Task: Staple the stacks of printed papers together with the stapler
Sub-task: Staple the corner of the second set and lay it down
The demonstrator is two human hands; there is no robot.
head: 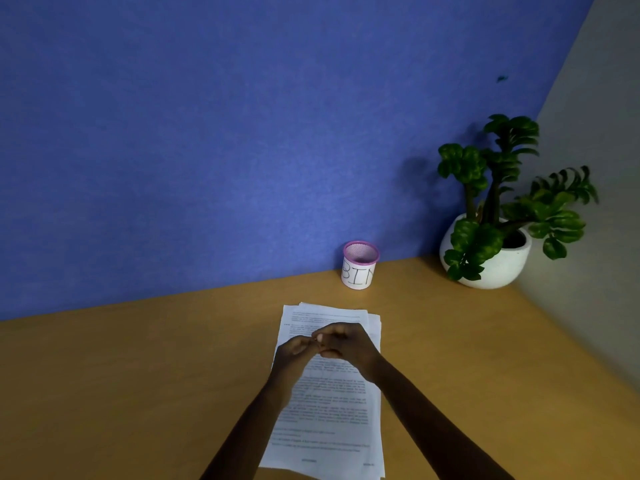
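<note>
Head view: a wooden desk [138, 375] seen from above, set against a blue wall [207, 133], with a grey wall [606, 168] on the right.
Papers: a stack of printed papers [332, 410] lies flat on the desk at near centre, running from the near edge of the picture toward the far side; its sheets are slightly fanned at the far right corner, so several edges show.
Left hand [294, 351]: held over the far part of the stack, fingers curled, fingertips meeting those of the other hand.
Right hand [346, 341]: just beside the left one, over the same part of the stack, fingers bent inward and touching the left fingertips.
Grip: both hands have their fingers drawn together at one point, pinching something very small between them; what it is cannot be told.
Forearms: both reach in from the near edge, crossing above the papers.
Cup: a small pink mesh cup [360, 265] with a white label reading "BIN" stands beyond the stack, by the blue wall.
Plant: a green plant [502, 188] in a round white pot [498, 268] sits in the far right corner.
</note>
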